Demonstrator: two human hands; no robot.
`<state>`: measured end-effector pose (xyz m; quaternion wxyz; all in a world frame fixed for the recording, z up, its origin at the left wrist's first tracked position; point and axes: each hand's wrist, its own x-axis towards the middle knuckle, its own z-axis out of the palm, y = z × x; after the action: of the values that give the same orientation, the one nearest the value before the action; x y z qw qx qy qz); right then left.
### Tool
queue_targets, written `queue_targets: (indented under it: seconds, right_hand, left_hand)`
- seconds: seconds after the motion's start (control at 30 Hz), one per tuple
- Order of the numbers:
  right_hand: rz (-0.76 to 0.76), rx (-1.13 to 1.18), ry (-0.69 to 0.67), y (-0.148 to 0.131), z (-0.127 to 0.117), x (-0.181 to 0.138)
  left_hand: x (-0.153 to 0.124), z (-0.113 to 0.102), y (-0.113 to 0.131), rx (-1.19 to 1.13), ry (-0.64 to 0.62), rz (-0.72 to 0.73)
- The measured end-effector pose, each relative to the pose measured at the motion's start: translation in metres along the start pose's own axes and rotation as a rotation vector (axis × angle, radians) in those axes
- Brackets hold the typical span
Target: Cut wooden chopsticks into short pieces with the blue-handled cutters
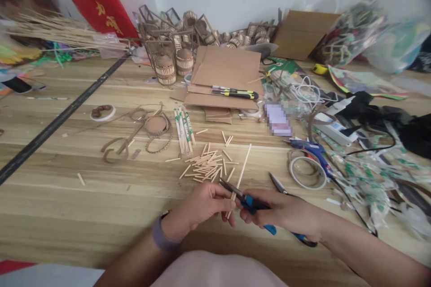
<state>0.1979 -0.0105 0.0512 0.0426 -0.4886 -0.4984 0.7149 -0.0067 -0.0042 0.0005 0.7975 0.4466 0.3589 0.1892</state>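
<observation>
My left hand (200, 206) is closed on a long, pale wooden chopstick (245, 161) and a short stick piece beside it. My right hand (288, 210) grips cutters (253, 204) with blue and black handles. Their dark jaws lie across the chopstick, close to my left fingertips; whether they are fully closed I cannot tell. Just beyond my hands lies a loose pile of short cut sticks (210, 166). Behind the pile are several chopsticks in printed wrappers (183, 130). Scissors (278, 184) lie partly under my right forearm.
On the right are a tape roll (292, 172), a blue glue gun (311, 148), a phone (278, 119) and crumpled wrappers (367, 188). Cardboard (229, 65) with utility knives (235, 93) lies at the back, before small wooden lanterns (164, 69). Left are wooden rings (156, 123) and a dark strip (67, 112).
</observation>
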Motion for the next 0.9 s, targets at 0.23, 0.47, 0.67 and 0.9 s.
queue_targets:
  seconds: [0.23,0.47,0.67,0.9]
  right_hand:
    - [-0.04,-0.197,0.053,0.006,0.001,0.004]
    - [-0.141,-0.41,0.174,0.01,0.008,0.008]
    - [-0.171,-0.378,0.187,0.014,0.007,0.011]
    - [-0.079,-0.019,0.035,0.006,0.003,0.004]
  left_hand:
    - [0.002,0.0,-0.005,0.03,-0.005,0.024]
    - [0.002,-0.002,-0.008,0.058,0.002,0.044]
    - [0.004,-0.002,-0.009,0.087,0.038,0.046]
    - [0.002,0.004,-0.001,0.065,0.076,0.07]
